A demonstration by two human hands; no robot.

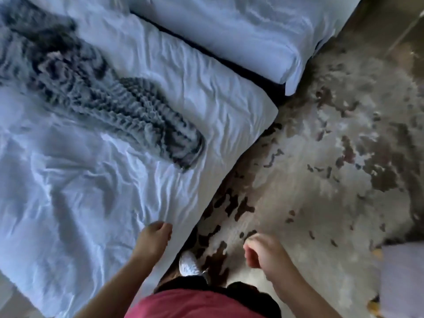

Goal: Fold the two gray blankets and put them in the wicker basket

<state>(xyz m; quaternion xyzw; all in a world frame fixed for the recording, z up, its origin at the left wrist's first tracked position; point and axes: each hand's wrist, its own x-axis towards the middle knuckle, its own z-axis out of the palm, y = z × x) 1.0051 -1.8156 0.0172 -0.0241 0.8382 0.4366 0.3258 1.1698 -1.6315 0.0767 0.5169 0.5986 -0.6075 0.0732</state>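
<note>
Looking down from the head view, only 1 gray blanket point(96, 97) can be made out, and it's cut off at the top-left edge, so its full length isn't shown. No wicker basket is caught in the shot. The whole picture is a bit soft and blurry, so the knit texture is only roughly readable as chunky ribbed rows.

The blanket is bunched into a long rope-like strip lying on the white bed sheet point(80, 191). Its long axis runs diagonally, from the upper-left corner down toward the lower right, with the visible end pointing at the bed's edge near the rug point(321, 180). That end stops just short of the mattress edge.

2 hands are seen at the bottom. The left hand point(153, 239) is held over the sheet right at the bed's edge, fingers curled loosely inward, nothing gripped. The right hand point(263, 253) is held over the rug, also loosely curled and empty. Both are well apart from the blanket.

1 white shoe point(189, 263) is partly visible between the hands on the rug; the rest is hidden by a red shirt point(195, 304) and dark trousers. 1 white pillow point(229, 31) lies along the top, cut off by the frame. A pale object at the lower right is too cropped to identify.
</note>
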